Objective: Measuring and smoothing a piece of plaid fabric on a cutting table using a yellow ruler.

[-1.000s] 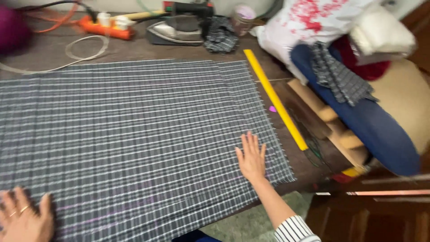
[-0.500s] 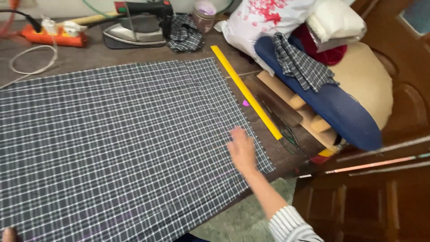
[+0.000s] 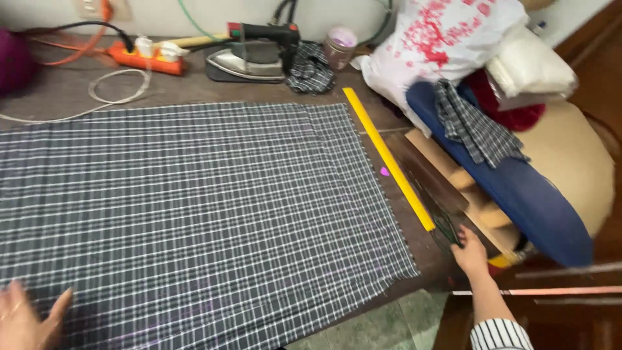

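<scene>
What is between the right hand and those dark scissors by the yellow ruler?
Nothing visible. The right hand is already at the dark scissors, fingertips on the handles, just past the near end of the yellow ruler. The plaid cloth lies off to the side, with the left hand resting on it.

Along the back of the desk [image 3: 58, 91] sit an orange power strip [image 3: 139, 57], a coiled white cord [image 3: 116, 87], a flat iron [image 3: 249, 59], a small pink-lidded jar [image 3: 340, 46] and a red-printed white bag [image 3: 434, 48].
</scene>
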